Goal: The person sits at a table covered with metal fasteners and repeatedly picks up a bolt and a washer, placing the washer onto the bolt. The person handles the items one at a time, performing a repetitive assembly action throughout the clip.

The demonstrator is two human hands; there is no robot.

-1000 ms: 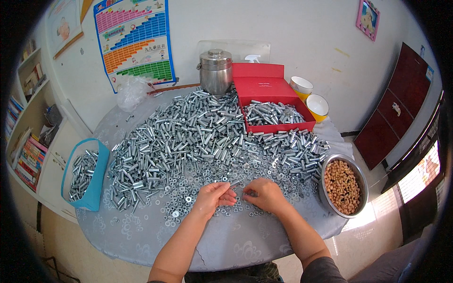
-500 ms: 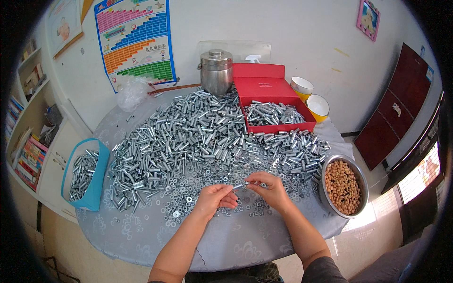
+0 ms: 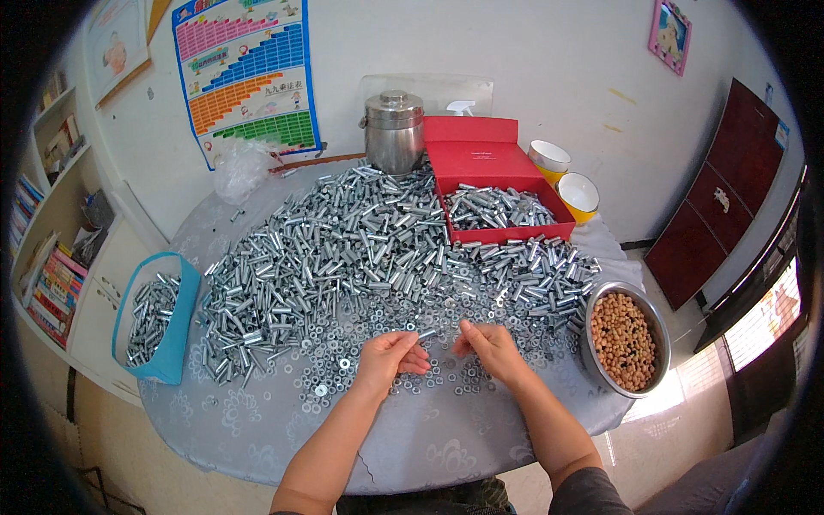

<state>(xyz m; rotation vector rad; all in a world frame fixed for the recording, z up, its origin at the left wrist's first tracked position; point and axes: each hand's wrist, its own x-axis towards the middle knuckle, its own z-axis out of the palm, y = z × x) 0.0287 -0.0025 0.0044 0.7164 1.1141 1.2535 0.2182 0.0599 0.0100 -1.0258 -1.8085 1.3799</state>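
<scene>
Pinched between thumb and fingers of my left hand (image 3: 388, 356) is a short silver metal sleeve (image 3: 427, 333), pointing to the right. A little gap away, my right hand (image 3: 489, 348) is closed with its fingers curled and thumb raised; whatever lies in them, if anything, is hidden. Both hands hover over a scatter of small washers and nuts (image 3: 343, 363) on the table. Beyond them spreads a big heap of silver metal sleeves (image 3: 343, 236).
A red box (image 3: 506, 233) full of metal pieces stands at the back, near a steel canister (image 3: 394, 129) and two yellow-white cups (image 3: 579, 194). At left sits a blue bin (image 3: 178, 330) of metal pieces. A steel bowl (image 3: 590, 348) of brownish round bits rests at right on the grey tablecloth (image 3: 421, 438).
My right hand has let go of the sleeve's right end and drawn away to the right. My left hand keeps its hold on the sleeve, nearly in place.
</scene>
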